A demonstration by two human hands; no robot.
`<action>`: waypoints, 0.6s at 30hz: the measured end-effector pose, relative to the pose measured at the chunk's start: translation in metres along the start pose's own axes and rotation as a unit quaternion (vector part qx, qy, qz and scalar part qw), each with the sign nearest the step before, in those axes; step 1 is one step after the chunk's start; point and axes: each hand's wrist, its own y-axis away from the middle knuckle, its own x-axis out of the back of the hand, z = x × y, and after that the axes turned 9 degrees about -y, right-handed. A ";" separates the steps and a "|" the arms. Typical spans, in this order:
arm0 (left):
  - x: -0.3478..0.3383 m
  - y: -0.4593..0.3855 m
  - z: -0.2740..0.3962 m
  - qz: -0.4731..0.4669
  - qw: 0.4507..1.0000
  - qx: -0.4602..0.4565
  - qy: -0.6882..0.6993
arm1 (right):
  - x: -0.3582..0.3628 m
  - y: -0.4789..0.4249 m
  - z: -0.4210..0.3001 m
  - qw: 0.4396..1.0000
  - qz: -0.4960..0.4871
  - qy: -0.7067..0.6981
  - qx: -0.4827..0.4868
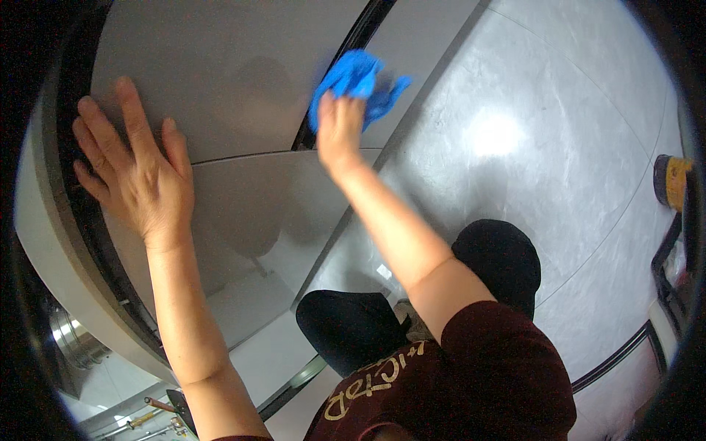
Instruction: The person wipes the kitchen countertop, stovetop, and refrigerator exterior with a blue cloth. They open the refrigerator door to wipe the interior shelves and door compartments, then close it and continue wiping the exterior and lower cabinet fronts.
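My right hand grips a crumpled blue cloth, pressed against the glossy grey cabinet front beside a dark vertical channel. The cloth hides part of that channel. My left hand lies flat with its fingers spread on the upper left of the grey cabinet front, near its dark top edge, and holds nothing. A thin seam runs across the panels between my hands.
A pale countertop edge curves along the left, with a shiny metal cylinder beyond it. Below my knees and to the right spreads a glossy grey floor. A yellow and black object stands at the far right.
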 end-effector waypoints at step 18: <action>0.028 -0.011 -0.025 -0.101 0.984 0.037 0.143 | -0.020 -0.176 -0.178 0.955 0.027 0.077 0.286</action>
